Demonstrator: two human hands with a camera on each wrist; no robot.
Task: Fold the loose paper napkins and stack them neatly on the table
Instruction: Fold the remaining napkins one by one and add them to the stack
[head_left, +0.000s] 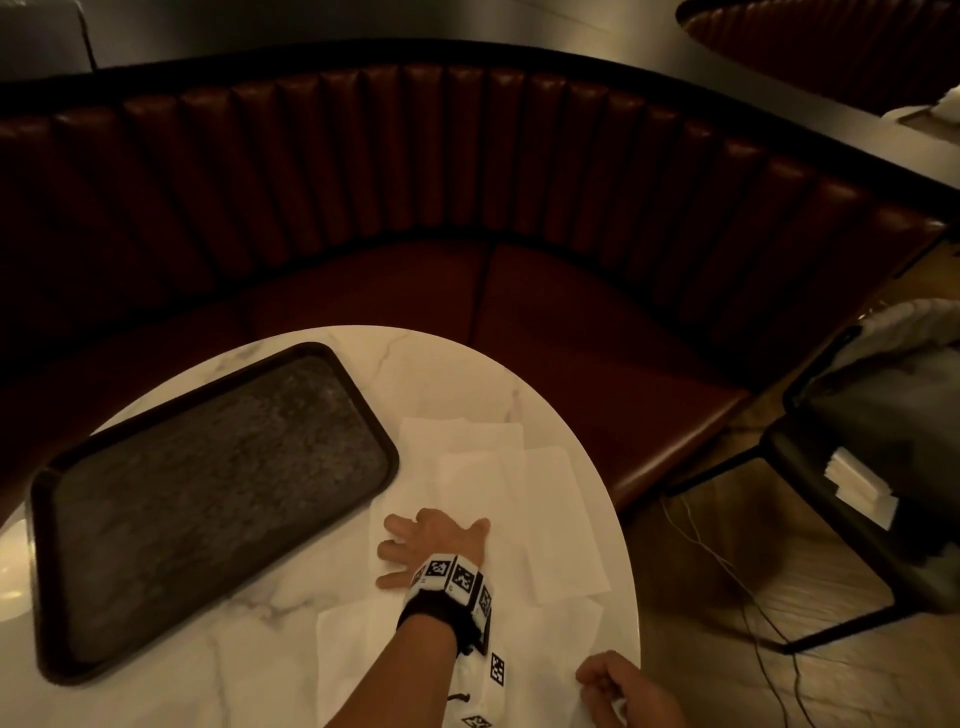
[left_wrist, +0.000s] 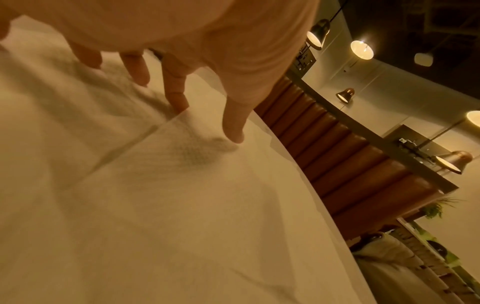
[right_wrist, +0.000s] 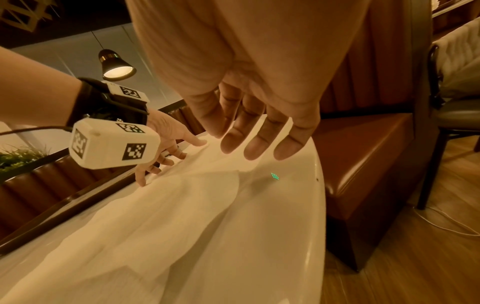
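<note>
Head view high above table (head_left: 457, 374); wrist views low, perhaps skimming it.

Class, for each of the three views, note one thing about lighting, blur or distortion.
Head view: dim; the booth seat is nearly black, its back bowed by the wide lens. Left wrist view: warm cast, lamps flare, and the left hand shadows the soft, blurred napkins. Right wrist view: the right hand looms large, and a green reflection shows on the glossy table.
</note>
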